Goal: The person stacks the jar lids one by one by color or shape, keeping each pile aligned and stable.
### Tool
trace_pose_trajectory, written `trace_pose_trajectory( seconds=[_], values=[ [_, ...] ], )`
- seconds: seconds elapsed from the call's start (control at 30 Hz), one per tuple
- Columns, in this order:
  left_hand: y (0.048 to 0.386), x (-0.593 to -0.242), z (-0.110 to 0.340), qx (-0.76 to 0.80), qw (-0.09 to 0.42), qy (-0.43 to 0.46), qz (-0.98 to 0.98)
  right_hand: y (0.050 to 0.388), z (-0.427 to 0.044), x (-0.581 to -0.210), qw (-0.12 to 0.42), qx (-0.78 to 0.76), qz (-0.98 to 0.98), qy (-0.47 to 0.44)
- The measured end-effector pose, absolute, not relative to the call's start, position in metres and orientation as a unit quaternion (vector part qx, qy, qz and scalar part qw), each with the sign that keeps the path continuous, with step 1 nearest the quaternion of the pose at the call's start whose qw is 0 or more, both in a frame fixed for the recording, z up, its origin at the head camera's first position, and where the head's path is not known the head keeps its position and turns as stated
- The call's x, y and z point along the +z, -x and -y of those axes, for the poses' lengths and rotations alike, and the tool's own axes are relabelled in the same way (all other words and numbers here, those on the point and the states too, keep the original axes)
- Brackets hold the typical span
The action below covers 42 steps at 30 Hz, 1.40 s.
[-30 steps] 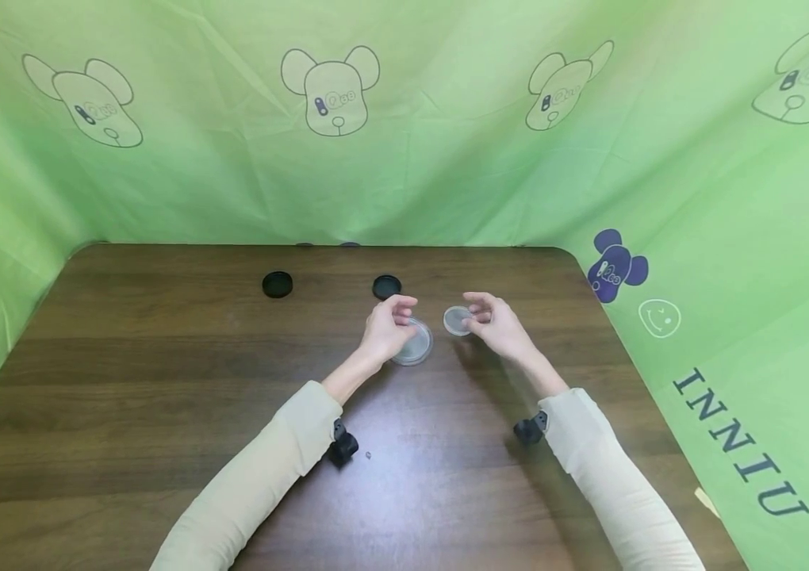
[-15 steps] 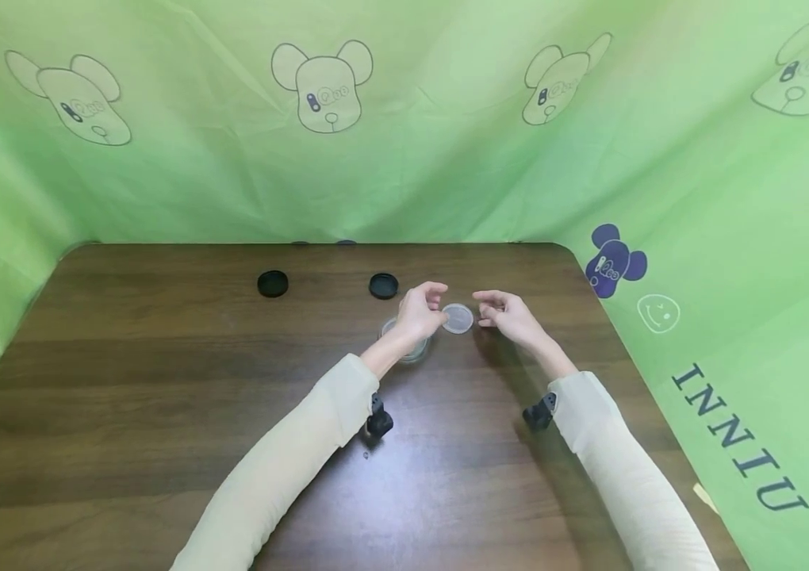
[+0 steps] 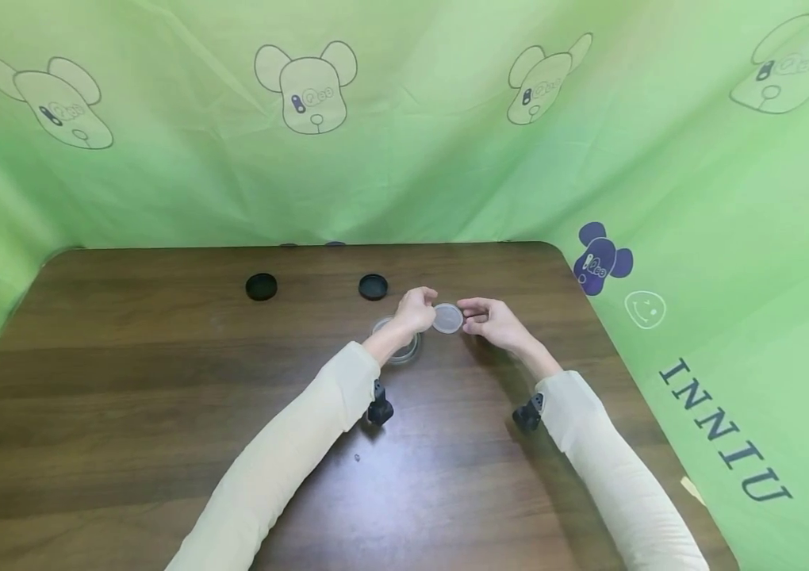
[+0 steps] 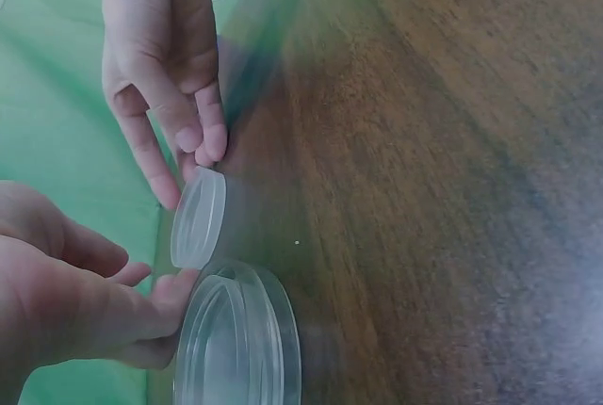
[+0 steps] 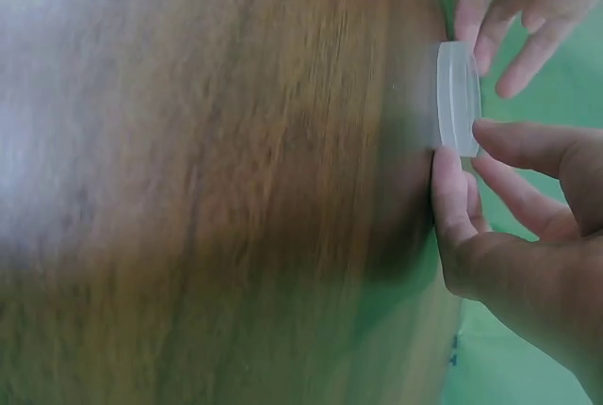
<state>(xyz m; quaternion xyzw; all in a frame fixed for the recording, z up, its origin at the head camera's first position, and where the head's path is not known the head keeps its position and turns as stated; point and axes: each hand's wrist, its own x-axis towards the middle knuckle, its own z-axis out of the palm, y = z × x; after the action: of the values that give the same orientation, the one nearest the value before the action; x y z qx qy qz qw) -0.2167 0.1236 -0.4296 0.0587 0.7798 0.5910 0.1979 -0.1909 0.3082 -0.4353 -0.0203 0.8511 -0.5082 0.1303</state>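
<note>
A small, translucent round plastic lid (image 3: 448, 319) is held off the table between the two hands. My left hand (image 3: 415, 310) pinches its left edge; in the left wrist view the left fingertips (image 4: 179, 287) meet the near end of the lid. From the other side, my right hand (image 3: 493, 322) has thumb and fingers about the right edge, and in the right wrist view they flank the end of the lid (image 5: 456, 99). Below the left hand, partly covered by it, sits a wider stack of clear round plastic pieces (image 4: 273, 330) on the table.
Two black round shallow lids (image 3: 261, 287) lie towards the back of the brown wooden table (image 3: 126, 396), the second black lid (image 3: 373, 286) behind the left hand. A tiny speck (image 3: 358, 457) is near the front. Green printed cloth (image 3: 412, 159) encloses the back and sides.
The small lid passed from the right hand to the left hand, and the right fingers then left its edge. Now the right hand has come back to the lid. The left hand moved off the stack's top.
</note>
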Motion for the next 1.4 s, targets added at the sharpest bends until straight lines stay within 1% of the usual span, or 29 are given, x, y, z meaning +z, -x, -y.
trace_pose_trajectory(
  seconds=[0.2,0.43,0.67,0.93,1.13,1.27,1.4],
  values=[
    [0.219,-0.43,-0.125,0.592,0.217,-0.064,-0.773,0.192,-0.303,-0.437,0.127,-0.503,-0.855,0.024],
    [0.219,-0.429,-0.129,0.586,0.221,-0.068,-0.777,0.192,-0.302,-0.438,0.121,-0.495,-0.86,0.015],
    [0.218,-0.431,-0.133,0.552,0.194,-0.066,-0.808,0.192,-0.303,-0.441,0.11,-0.493,-0.863,0.012],
    [0.216,-0.432,-0.137,0.529,0.179,-0.05,-0.828,0.191,-0.302,-0.44,0.103,-0.489,-0.866,0.008],
    [0.217,-0.435,-0.138,0.543,0.169,-0.042,-0.821,0.189,-0.3,-0.438,0.094,-0.498,-0.862,0.004],
    [0.217,-0.434,-0.137,0.558,0.155,-0.049,-0.814,0.188,-0.299,-0.434,0.081,-0.502,-0.861,0.007],
    [0.215,-0.433,-0.133,0.557,0.141,-0.059,-0.816,0.187,-0.296,-0.431,0.08,-0.506,-0.859,0.008]
  ],
)
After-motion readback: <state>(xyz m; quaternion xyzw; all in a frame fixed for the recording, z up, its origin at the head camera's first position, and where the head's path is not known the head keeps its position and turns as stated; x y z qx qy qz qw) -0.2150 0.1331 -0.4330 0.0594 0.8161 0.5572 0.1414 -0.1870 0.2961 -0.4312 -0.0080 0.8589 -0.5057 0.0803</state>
